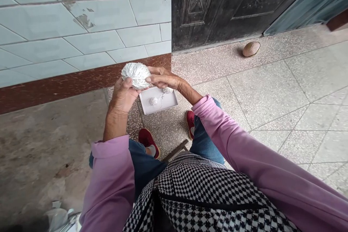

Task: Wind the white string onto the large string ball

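Observation:
A white ball of yarn (pixel 136 75) is held up in front of the tiled wall, between my two hands. My left hand (pixel 123 96) cups it from below and the left, with the thumb pressed on its front. From the right, my right hand (pixel 163 77) grips its side, thumb in front and fingers partly hidden behind. Below, on the floor, lies a shallow white tray (pixel 168 106). In it are a small white ball of yarn (pixel 153 101) and another white ball (pixel 168 90), partly covered by my right hand and wrist. A thin strand runs between them.
The tiled wall (pixel 103 14) with its brown skirting and a dark carved door (pixel 206 11) stand ahead. A rounded tan object (pixel 251 49) sits on the floor by the door. Clear plastic (pixel 58 217) lies at the lower left. My red shoes (pixel 148 141) flank the tray's near side.

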`<state>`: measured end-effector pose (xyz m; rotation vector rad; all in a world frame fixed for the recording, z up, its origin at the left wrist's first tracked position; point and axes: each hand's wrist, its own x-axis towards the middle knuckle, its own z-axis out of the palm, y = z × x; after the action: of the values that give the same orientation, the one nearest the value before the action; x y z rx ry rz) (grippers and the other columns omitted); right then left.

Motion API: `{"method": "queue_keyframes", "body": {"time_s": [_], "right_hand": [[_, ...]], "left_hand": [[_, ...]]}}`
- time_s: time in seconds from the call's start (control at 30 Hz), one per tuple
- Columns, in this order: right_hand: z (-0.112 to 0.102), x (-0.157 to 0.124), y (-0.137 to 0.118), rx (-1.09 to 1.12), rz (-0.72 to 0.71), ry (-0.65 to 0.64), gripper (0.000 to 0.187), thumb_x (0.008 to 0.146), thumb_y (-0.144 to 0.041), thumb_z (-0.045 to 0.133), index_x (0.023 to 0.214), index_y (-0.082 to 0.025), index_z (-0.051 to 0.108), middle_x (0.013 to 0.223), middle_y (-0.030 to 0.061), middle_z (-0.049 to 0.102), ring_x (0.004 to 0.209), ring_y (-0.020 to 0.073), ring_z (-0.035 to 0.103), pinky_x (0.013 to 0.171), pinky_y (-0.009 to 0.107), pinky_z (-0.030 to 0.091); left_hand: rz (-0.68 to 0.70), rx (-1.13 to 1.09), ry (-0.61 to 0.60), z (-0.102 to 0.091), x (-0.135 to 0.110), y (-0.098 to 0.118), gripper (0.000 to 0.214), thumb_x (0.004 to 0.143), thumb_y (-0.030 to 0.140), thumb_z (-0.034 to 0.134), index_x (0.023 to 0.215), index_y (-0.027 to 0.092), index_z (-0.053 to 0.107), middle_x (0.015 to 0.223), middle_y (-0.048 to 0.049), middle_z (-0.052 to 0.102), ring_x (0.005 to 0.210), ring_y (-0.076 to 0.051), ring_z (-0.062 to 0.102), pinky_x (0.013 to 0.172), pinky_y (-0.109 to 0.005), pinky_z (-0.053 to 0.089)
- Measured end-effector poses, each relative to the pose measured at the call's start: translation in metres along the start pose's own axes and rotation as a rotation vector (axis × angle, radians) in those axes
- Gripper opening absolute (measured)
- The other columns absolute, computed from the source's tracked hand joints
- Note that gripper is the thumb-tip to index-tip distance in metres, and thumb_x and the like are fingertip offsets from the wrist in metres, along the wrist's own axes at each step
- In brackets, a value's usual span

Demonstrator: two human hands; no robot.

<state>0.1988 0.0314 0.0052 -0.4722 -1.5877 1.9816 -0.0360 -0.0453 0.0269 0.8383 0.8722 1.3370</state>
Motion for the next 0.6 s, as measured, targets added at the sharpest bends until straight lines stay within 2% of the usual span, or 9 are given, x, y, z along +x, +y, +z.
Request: {"method": "queue_keyframes", "body": {"time_s": [0.1,0.2,0.3,0.37,0.47,0.53,0.6], "right_hand": [[0.001,-0.001,-0.002,-0.001,0.026,0.017,0.053,0.126,-0.047,0.090,0.162,-0.017,0.065,0.078,-0.0161,0.033,0.062,0.0074,0.017,0.054,0.017,0.021],[0.007,0.000,-0.004,-0.021,0.054,0.087,0.049,0.131,-0.047,0.086,0.163,-0.016,0.066,0.079,-0.0155,0.034,0.063,0.0086,0.019,0.056,0.019,0.022],[0.017,0.005,-0.001,-0.151,0.079,0.231,0.041,0.140,-0.052,0.070,0.157,-0.014,0.072,0.077,-0.0132,0.036,0.066,0.0113,0.028,0.061,0.023,0.027],[0.025,0.007,0.003,-0.325,0.054,0.298,0.045,0.143,-0.055,0.064,0.142,-0.012,0.077,0.081,-0.0091,0.048,0.073,0.0138,0.041,0.070,0.026,0.038],[0.039,0.006,0.008,-0.562,-0.046,0.228,0.050,0.142,-0.053,0.063,0.117,-0.013,0.078,0.096,0.0002,0.066,0.091,0.0177,0.057,0.089,0.030,0.048],[0.047,0.003,0.006,-0.610,-0.094,0.163,0.051,0.142,-0.050,0.061,0.108,-0.015,0.076,0.095,0.0005,0.066,0.092,0.0185,0.058,0.092,0.032,0.047],[0.051,0.000,-0.003,-0.596,-0.109,0.154,0.053,0.142,-0.052,0.061,0.104,-0.017,0.073,0.090,-0.0016,0.061,0.088,0.0180,0.054,0.088,0.031,0.045]], "left_hand": [[0.024,-0.016,0.031,0.005,0.000,0.001,0.088,0.065,0.063,0.129,0.131,0.025,0.083,0.131,-0.0140,0.092,0.130,-0.038,0.083,0.111,-0.052,0.077],[0.072,-0.020,0.087,0.009,0.003,0.003,0.088,0.061,0.063,0.130,0.125,0.024,0.083,0.129,-0.0142,0.092,0.129,-0.039,0.083,0.109,-0.053,0.077],[0.125,-0.038,0.175,0.007,0.009,0.004,0.089,0.055,0.063,0.130,0.118,0.024,0.082,0.126,-0.0146,0.091,0.130,-0.039,0.082,0.107,-0.053,0.077],[0.146,-0.043,0.234,0.001,0.014,0.004,0.087,0.052,0.062,0.130,0.114,0.024,0.081,0.123,-0.0134,0.091,0.130,-0.037,0.082,0.106,-0.051,0.077],[0.152,0.021,0.288,-0.014,0.021,0.002,0.082,0.054,0.063,0.128,0.110,0.026,0.081,0.120,-0.0101,0.091,0.130,-0.036,0.081,0.104,-0.050,0.074],[0.149,0.145,0.270,-0.024,0.025,-0.001,0.077,0.061,0.063,0.126,0.113,0.027,0.082,0.120,-0.0077,0.092,0.136,-0.038,0.081,0.105,-0.051,0.071],[0.164,0.293,0.243,-0.031,0.029,-0.005,0.074,0.068,0.063,0.126,0.117,0.026,0.083,0.120,-0.0051,0.092,0.143,-0.041,0.080,0.109,-0.054,0.068]]}}
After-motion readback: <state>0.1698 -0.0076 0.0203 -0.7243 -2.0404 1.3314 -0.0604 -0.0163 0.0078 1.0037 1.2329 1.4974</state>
